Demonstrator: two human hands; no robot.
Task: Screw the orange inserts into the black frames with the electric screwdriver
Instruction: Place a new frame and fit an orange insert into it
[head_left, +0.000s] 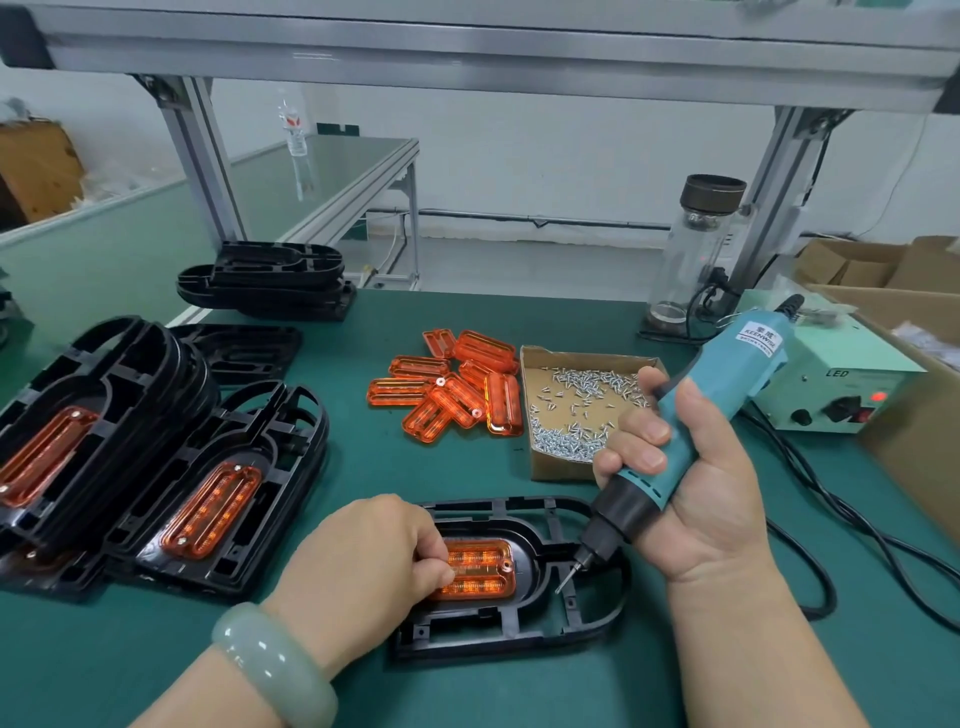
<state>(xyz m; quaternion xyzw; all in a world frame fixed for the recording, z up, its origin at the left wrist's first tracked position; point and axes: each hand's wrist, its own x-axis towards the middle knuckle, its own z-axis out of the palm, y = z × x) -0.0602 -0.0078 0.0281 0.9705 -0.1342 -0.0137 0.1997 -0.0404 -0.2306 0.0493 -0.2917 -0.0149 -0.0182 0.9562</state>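
Both grips are closed: the left hand (374, 561) pinches the orange insert (483, 569), probably light, stiff and slick, seated in the black frame (519, 621) at lower centre on the bench (363, 467), while the right hand (691, 483) wraps the screwdriver (727, 384).

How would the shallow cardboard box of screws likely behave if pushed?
The cardboard box is low and wide, so it would probably slide on the green mat rather than tip. Piled with screws, it is likely heavy for its size. Its low walls might let some spill.
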